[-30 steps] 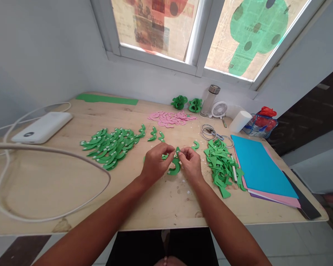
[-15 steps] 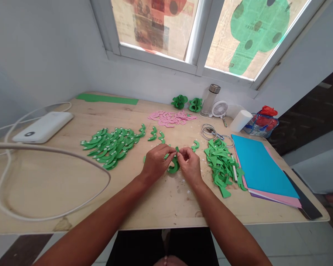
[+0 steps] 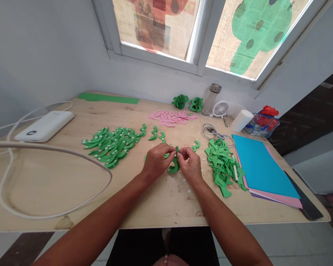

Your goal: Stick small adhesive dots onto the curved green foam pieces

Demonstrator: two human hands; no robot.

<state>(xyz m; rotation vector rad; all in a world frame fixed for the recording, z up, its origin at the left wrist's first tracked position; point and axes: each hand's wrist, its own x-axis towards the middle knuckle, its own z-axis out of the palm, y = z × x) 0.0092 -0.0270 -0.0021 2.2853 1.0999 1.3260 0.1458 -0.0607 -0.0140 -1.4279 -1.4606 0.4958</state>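
Note:
My left hand (image 3: 158, 159) and my right hand (image 3: 191, 164) meet near the table's middle, both closed in a pinch on a curved green paper piece (image 3: 173, 169). Its upper tip shows between my fingertips; its lower curve hangs below them. Just beyond my hands lie a few loose green wavy pieces (image 3: 162, 136), and another one (image 3: 195, 145) rests to the right. A large pile of green curved pieces with small white patches (image 3: 113, 146) spreads to the left. Green paper scraps (image 3: 220, 166) are heaped right of my right hand, with a white pen (image 3: 235, 173) on them.
Pink cutouts (image 3: 172, 118), two green paper shapes (image 3: 180, 101), a bottle (image 3: 210, 99) and a small fan (image 3: 220, 109) stand or lie at the back. Blue paper (image 3: 263, 166) is at right. A white power bank (image 3: 44, 126) and looping cable (image 3: 72, 212) occupy the left.

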